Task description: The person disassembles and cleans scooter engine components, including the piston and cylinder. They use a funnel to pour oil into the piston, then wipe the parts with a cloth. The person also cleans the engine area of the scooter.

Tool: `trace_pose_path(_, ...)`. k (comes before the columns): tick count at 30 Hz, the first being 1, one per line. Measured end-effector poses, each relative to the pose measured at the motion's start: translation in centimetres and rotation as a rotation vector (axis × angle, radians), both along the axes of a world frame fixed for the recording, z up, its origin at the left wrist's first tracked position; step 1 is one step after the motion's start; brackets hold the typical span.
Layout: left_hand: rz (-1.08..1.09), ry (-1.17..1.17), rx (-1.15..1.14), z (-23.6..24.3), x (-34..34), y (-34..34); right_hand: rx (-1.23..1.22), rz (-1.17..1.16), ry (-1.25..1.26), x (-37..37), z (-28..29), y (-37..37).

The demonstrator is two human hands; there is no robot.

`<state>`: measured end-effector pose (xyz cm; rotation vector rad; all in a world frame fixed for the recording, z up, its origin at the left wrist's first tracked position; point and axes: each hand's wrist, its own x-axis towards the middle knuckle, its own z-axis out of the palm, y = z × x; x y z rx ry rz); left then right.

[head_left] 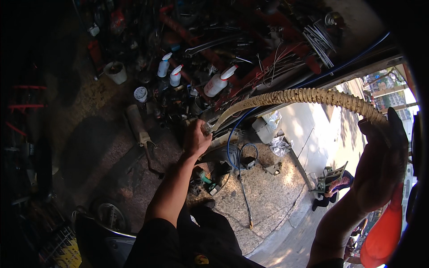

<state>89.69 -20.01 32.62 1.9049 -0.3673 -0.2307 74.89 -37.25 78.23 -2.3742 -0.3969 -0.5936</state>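
A long tan hose (304,96) with close ribs arches between my two hands. It looks thick and dirty toward the right, and thinner and smoother toward the left. My left hand (196,139) is closed around its left end, where something clear and shiny shows at the fingers. Raised high on the right, my right hand (382,163) grips the thick end between thumb and fingers; shadow darkens that hand. Below the hose, a blue air line (230,149) loops down to the ground and ends in a brass-coloured tip.
Three spray bottles (216,85) stand among tools and metal parts. A white bucket (115,72) and a muffler-like pipe (134,123) are at left. A person sits on a green chair (333,176) outside. Near my right arm hangs something orange-red (382,234). Metal rods (319,40) lie at the back.
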Motion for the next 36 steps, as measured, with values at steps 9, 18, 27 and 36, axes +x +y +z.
trace_pose_path(9, -0.001, 0.013, -0.007, 0.7, -0.8, -0.8, -0.007, -0.024, -0.054, -1.4, 1.5, -0.6)
trace_pose_path(18, 0.003, -0.091, 0.01, 3.9, -2.2, -1.6, -0.001, 0.008, -0.105, -1.9, 2.5, -0.8)
trace_pose_path(27, -0.027, -0.074, 0.024, 3.7, -2.6, -2.2, -0.103, 0.055, -0.108, -2.4, 3.4, -1.2)
trace_pose_path(36, -0.06, -0.014, 0.011, 3.6, -3.1, -2.7, 0.078, 0.136, -0.045, -2.7, 3.5, -2.0)
